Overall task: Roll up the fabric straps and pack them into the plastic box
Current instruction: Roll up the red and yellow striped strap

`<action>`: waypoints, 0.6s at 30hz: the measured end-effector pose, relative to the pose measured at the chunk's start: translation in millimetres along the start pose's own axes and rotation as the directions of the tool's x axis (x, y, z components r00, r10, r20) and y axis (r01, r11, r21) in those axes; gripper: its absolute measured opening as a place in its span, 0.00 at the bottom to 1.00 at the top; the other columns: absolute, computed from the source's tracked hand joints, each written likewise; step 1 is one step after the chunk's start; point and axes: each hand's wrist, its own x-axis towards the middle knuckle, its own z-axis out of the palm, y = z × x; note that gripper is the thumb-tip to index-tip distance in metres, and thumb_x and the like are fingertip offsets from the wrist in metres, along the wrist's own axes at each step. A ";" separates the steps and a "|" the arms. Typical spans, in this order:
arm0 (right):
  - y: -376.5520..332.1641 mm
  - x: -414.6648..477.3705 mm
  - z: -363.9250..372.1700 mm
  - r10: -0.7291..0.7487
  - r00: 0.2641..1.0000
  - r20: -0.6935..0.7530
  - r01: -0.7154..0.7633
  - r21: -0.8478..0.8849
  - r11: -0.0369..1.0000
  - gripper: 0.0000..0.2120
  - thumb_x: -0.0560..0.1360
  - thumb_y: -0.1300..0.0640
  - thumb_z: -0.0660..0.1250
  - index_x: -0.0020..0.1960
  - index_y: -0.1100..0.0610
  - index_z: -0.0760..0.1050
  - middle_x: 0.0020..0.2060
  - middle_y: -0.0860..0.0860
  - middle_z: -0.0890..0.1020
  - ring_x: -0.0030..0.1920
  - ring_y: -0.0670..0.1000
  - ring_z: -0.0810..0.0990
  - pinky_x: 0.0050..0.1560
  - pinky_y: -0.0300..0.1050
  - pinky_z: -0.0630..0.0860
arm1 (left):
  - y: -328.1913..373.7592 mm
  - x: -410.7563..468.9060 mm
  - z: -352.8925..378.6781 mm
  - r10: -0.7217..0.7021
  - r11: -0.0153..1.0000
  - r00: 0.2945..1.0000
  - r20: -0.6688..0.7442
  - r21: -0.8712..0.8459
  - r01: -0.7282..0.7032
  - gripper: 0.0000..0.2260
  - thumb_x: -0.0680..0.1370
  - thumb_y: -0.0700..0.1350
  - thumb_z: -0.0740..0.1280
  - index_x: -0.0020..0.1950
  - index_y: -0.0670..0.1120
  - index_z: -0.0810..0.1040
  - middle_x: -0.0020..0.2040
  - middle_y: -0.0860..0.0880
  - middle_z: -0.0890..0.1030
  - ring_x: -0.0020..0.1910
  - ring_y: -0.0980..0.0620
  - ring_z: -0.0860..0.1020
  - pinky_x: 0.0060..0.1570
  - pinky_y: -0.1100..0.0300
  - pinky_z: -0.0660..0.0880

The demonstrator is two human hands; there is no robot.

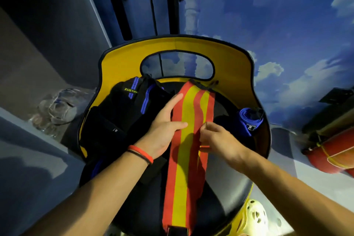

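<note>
Observed: a red-and-yellow striped fabric strap (188, 140) lay unrolled, running from the near edge to the far edge of the black padded seat of a yellow-backed chair (191, 44). Its far end reached the foot of the backrest; its near end ran out of view at the bottom.

The left hand (166, 128), with red and black wristbands (141, 154), lay flat on the strap's left edge. Its fingers were straight and spread, pressing down. In my judgement this was to pin the fabric so it stayed flat and straight. The right hand (216, 140) was curled at the strap's right edge and appeared to pinch the fabric there, though the fingertips were partly hidden. The likely purpose was smoothing the strap or taking hold to begin a roll.

Black fabric straps with blue stripes (134, 105) were heaped loose on the left of the seat, just beside the left hand and not yet rolled. A rolled blue fabric strap (249, 120) sat at the right of the seat, against the chair's side.

The clear plastic box (57, 109) stood on the floor left of the chair, well apart from both hands. Its contents could not be made out. Rolling was judged to be at an early stage.

Also noted: a red cylinder (329, 157) at far right, and a pale perforated shoe (254, 214) at near right.
</note>
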 end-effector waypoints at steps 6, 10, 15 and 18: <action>0.6 22.7 7.6 0.079 0.972 -0.222 -0.046 0.148 0.988 0.18 0.77 0.44 0.72 0.54 0.55 0.70 0.46 0.52 0.82 0.45 0.52 0.83 0.49 0.54 0.83 | -5.2 11.5 -2.6 -0.054 0.998 0.998 -0.013 -0.043 0.054 0.29 0.74 0.28 0.65 0.69 0.55 0.78 0.72 0.55 0.75 0.73 0.56 0.70 0.75 0.50 0.65; -3.7 52.7 -4.3 0.041 0.950 -0.309 -0.017 0.081 0.997 0.04 0.80 0.59 0.68 0.51 0.58 0.73 0.40 0.55 0.80 0.41 0.55 0.79 0.40 0.53 0.79 | -9.7 23.9 8.3 -0.127 0.988 0.986 -0.104 -0.102 0.117 0.26 0.78 0.28 0.63 0.71 0.49 0.73 0.68 0.49 0.78 0.65 0.51 0.78 0.66 0.52 0.74; 1.1 83.5 -26.9 0.039 0.888 -0.459 -0.099 -0.109 0.989 0.04 0.80 0.58 0.68 0.46 0.53 0.77 0.40 0.54 0.80 0.38 0.53 0.77 0.36 0.45 0.74 | -44.7 43.8 14.3 -0.458 0.887 0.867 -0.198 -0.170 0.430 0.17 0.80 0.55 0.66 0.68 0.52 0.74 0.66 0.49 0.79 0.67 0.48 0.75 0.72 0.46 0.68; 16.0 99.2 -29.1 0.073 0.844 -0.531 -0.175 -0.143 0.974 0.04 0.77 0.55 0.68 0.44 0.53 0.79 0.51 0.58 0.82 0.46 0.56 0.81 0.46 0.49 0.79 | -45.8 44.8 20.2 -0.538 0.840 0.834 -0.123 -0.158 0.519 0.11 0.84 0.52 0.61 0.64 0.52 0.76 0.60 0.47 0.81 0.62 0.46 0.78 0.65 0.49 0.73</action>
